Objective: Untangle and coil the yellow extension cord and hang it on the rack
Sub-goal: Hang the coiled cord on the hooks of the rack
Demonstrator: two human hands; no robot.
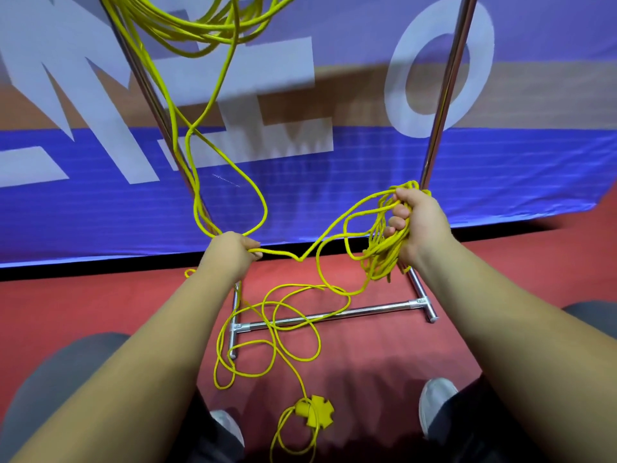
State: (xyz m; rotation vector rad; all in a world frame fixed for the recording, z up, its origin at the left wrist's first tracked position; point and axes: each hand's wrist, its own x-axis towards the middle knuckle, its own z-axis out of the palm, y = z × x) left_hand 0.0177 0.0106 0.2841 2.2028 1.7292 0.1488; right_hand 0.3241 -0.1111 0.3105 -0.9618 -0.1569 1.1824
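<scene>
The yellow extension cord (pixel 293 315) lies in loose tangled loops on the red floor, over the chrome rack's base bar (pixel 334 316). Its yellow multi-way socket end (pixel 315 411) rests near my feet. More cord hangs in loops from the top of the rack (pixel 200 28) and trails down the left upright. My right hand (pixel 417 222) grips a bunched coil of cord in front of the right upright (pixel 444 95). My left hand (pixel 233 250) pinches a single strand that runs across to the right hand's bundle.
A blue banner (pixel 334 195) with large white letters stands close behind the rack. My knees and grey shoes (pixel 434 402) frame the bottom of the view. The rack's left foot (pixel 232 342) and right foot (pixel 424 300) sit on the red carpet.
</scene>
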